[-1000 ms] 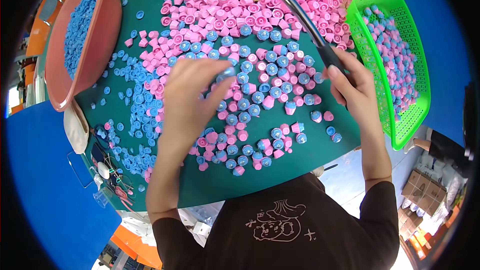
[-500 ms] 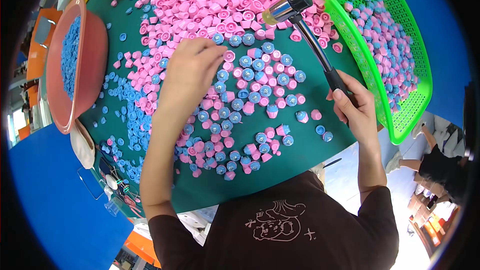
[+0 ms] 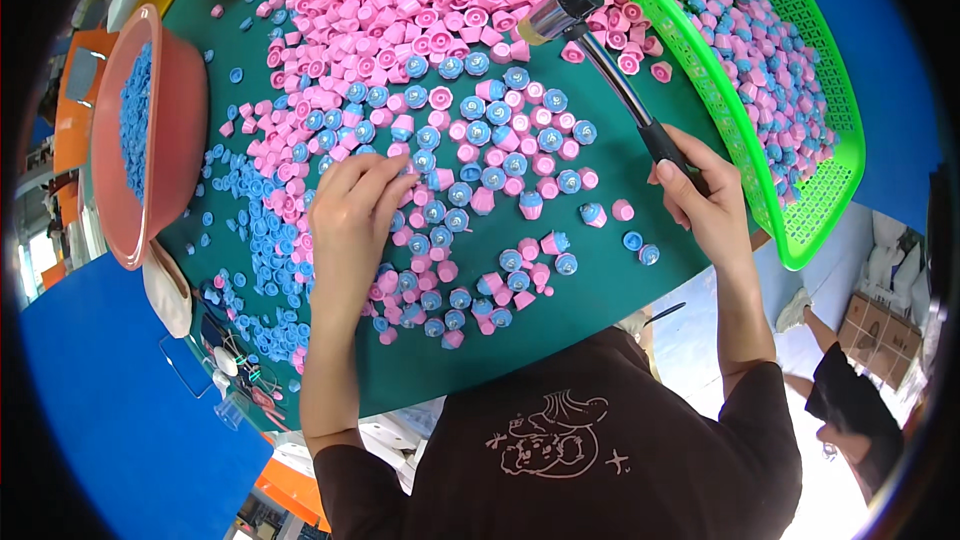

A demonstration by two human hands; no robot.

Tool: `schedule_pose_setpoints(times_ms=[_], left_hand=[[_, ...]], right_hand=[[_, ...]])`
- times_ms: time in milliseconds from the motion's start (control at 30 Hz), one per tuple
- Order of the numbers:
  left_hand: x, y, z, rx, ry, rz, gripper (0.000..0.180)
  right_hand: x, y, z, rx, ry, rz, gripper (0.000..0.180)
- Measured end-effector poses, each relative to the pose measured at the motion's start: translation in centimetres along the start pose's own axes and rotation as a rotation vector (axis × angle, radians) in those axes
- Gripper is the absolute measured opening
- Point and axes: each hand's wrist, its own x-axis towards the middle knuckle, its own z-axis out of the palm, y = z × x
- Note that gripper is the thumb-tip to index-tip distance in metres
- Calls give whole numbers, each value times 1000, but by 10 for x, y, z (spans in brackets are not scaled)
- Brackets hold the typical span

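Note:
My right hand [image 3: 706, 188] is wrapped round the black grip of a small mallet [image 3: 618, 82]. Its head, chrome with a black face and a yellowish one, is raised over the table. My left hand [image 3: 350, 208] reaches in among the small pieces with thumb and fingers pinched together, beside a pink cup [image 3: 398, 151]; whatever is between the fingertips is too hidden to name. Around it stand assembled cupcake-shaped pieces [image 3: 530, 204], each a pink cup with a blue top. More blue-topped pieces [image 3: 476, 64] form a short row by the pink heap.
A large heap of pink cups [image 3: 400, 0] covers the table's far side. Loose blue tops [image 3: 270, 250] lie at left, beside a reddish basin [image 3: 180, 130] of blue pieces. A green basket [image 3: 745, 130] holding assembled pieces stands at right. Another person [image 3: 855, 410] is at far right.
My left hand has moved down and nearer from the row of blue-topped pieces, uncovering several more of them. The mallet stays raised in my right hand. The view has shifted slightly.

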Motion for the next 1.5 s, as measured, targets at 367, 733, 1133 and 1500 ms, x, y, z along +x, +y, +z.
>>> schedule_pose_setpoints(times_ms=[367,733,1133,1500], left_hand=[[19,-18,-25,189,-319,70,18],[34,-5,-21,-78,-161,-234,27],[62,-11,29,74,84,139,26],[61,-9,32,22,32,8,28]], right_hand=[[-5,-1,2,13,-22,-7,40],[-4,-1,0,11,9,35,40],[3,3,9,-26,-53,32,41],[9,-2,18,-220,-96,-115,41]])
